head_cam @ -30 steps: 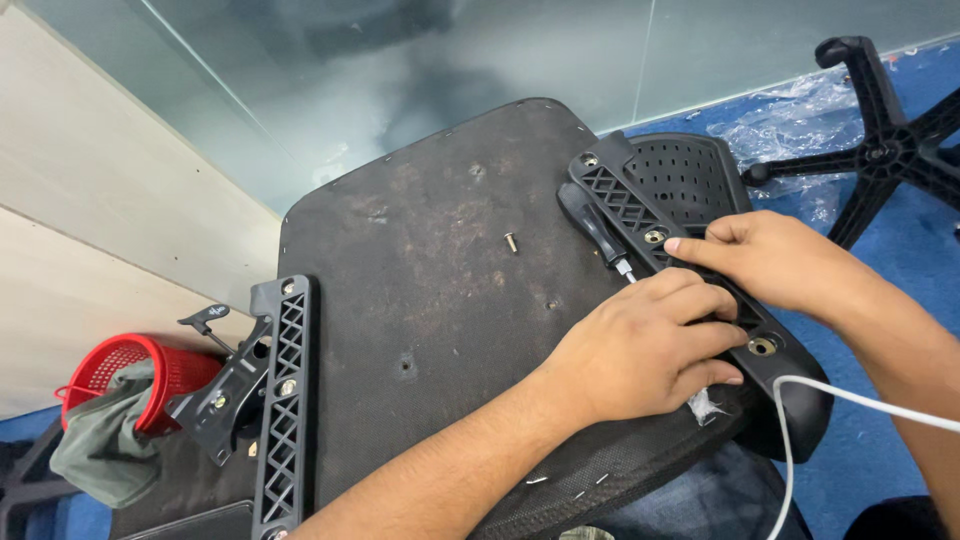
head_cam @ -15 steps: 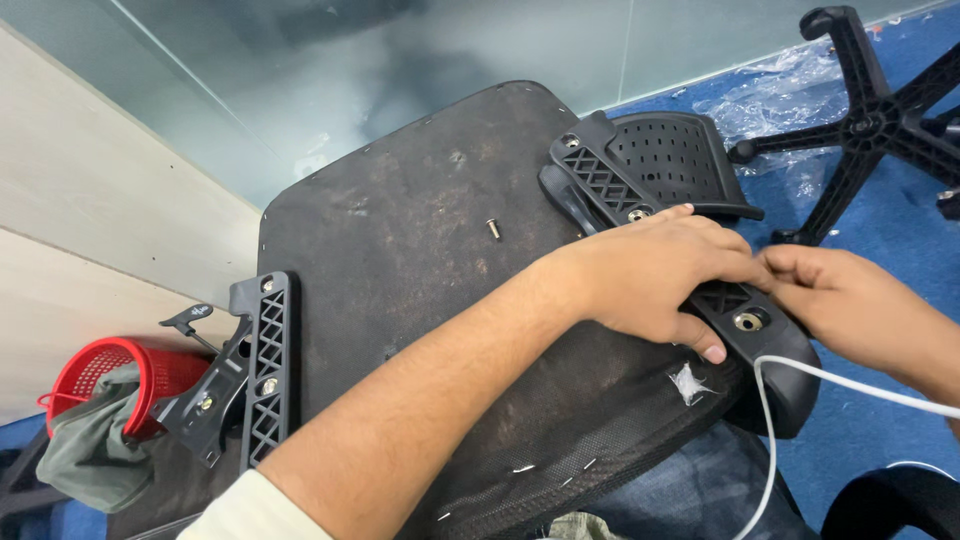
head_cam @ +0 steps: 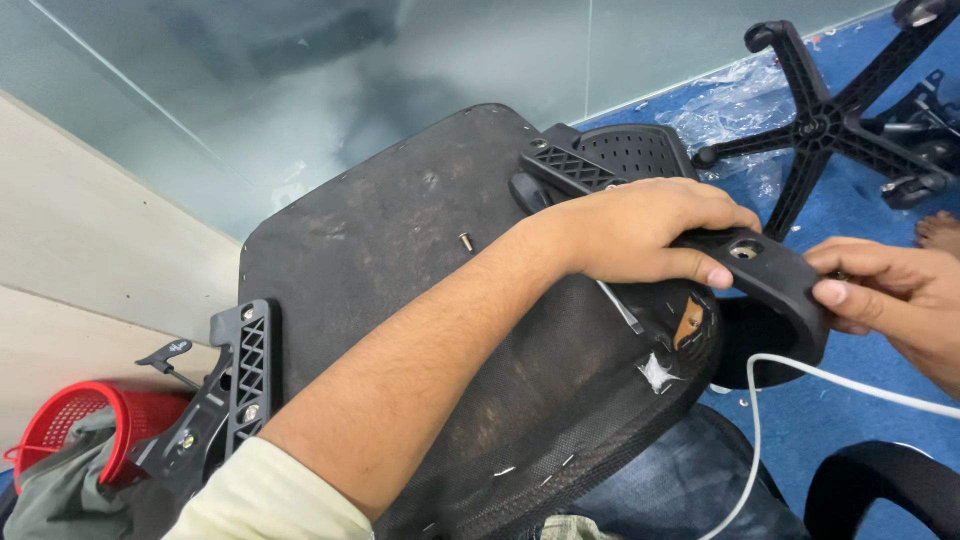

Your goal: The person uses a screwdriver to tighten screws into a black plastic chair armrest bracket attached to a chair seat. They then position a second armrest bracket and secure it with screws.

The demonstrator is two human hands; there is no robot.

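An upturned black chair seat point(head_cam: 400, 250) lies across my lap, underside up. My left hand point(head_cam: 640, 230) reaches across it and grips the black armrest bracket point(head_cam: 770, 285) at the seat's right edge, fingers curled over its top near a bolt hole. My right hand point(head_cam: 880, 290) pinches the outer end of the same bracket, thumb on top. A thin metal tool shaft point(head_cam: 620, 305) pokes out from under my left hand. A small loose screw point(head_cam: 465, 241) rests on the seat.
A second armrest bracket point(head_cam: 245, 370) is fixed at the seat's left edge. A red basket point(head_cam: 70, 420) stands at the lower left. A black star-shaped chair base point(head_cam: 830, 120) lies on the blue floor at the back right. A white cable point(head_cam: 760, 420) hangs by my knee.
My left hand has slid right along the bracket and closed over it. My right hand has drawn back to the bracket's outer end.
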